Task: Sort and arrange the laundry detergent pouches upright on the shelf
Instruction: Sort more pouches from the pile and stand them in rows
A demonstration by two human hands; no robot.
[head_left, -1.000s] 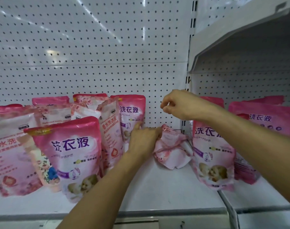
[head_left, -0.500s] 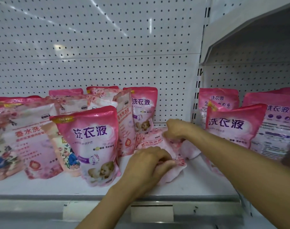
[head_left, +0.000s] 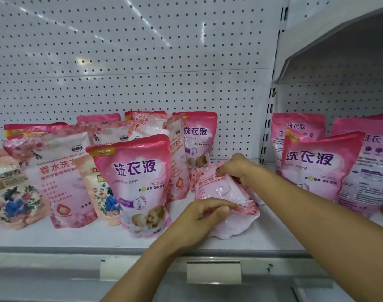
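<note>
A crumpled pale pink pouch (head_left: 224, 192) lies tilted on the white shelf (head_left: 77, 237), right of centre. My left hand (head_left: 204, 216) grips its near lower edge, fingers curled over it. My right hand (head_left: 236, 170) pinches its far top edge. Left of it stands a pink pouch with purple characters and a baby picture (head_left: 136, 182), upright at the front. Behind it several rose-patterned and pink pouches (head_left: 59, 171) stand or lean in a loose cluster. Another pink pouch (head_left: 199, 138) stands against the pegboard.
A perforated back panel (head_left: 142, 62) closes the shelf behind. A vertical slotted upright (head_left: 268, 127) divides this bay from the right one, where more pink pouches (head_left: 317, 166) stand under an upper shelf (head_left: 330, 35). A price-label holder (head_left: 213, 272) sits on the shelf's front rail.
My right hand came down from above and took the pouch's top edge. My left hand shifted from the pouch's left side to its near edge, and the pouch was drawn forward.
</note>
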